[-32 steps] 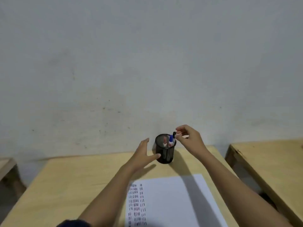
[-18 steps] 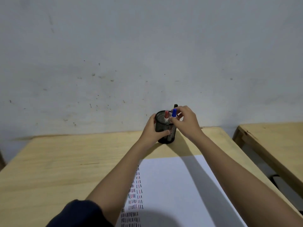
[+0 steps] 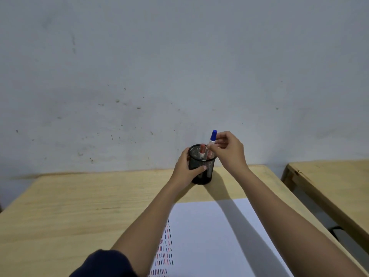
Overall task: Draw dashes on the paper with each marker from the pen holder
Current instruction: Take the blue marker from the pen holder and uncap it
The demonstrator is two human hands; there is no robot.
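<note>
A black mesh pen holder (image 3: 207, 165) stands at the far edge of the wooden table (image 3: 79, 206), close to the wall. My left hand (image 3: 184, 168) wraps around its left side. My right hand (image 3: 229, 149) pinches a blue-capped marker (image 3: 212, 137) and holds it upright above the holder's rim, lower end hidden behind my fingers. A red-capped marker (image 3: 202, 151) stands inside the holder. A white sheet of paper (image 3: 219, 236) lies in front, with columns of red and black dashes (image 3: 165, 252) near its left edge.
A grey wall rises directly behind the table. A second wooden table (image 3: 335, 180) stands to the right, across a narrow gap. My forearms stretch over the paper.
My left hand closed around the holder. My right hand let go of the black-capped marker, took the blue-capped one and raised it above the rim.
</note>
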